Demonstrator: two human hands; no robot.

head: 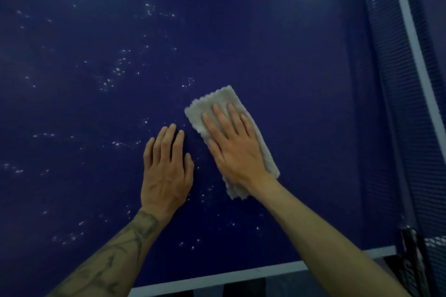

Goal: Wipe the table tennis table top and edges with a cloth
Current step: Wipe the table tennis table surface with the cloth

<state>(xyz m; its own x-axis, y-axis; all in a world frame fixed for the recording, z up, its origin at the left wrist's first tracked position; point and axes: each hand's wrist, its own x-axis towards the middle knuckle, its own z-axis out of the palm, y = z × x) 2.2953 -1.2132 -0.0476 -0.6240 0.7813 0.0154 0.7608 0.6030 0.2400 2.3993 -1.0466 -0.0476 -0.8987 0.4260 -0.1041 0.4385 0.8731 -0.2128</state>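
Tattooed left forearm [115, 255] and bare right forearm [325, 236] enter from the bottom of the head view, crossing the white near edge line [217, 277] of the blue desk [289, 55]. Left grip [166, 171]: fingers straight and close together, palm flat on bare desk surface, holding nothing. Right grip [236, 149]: fingers spread, pressed flat on a folded pale cloth [210, 101]. Cloth lies on the desk top just beside the left grip, not touching it. Net [398, 79] runs along the right side. White specks [118, 70] are scattered over the surface left of and below the cloth.
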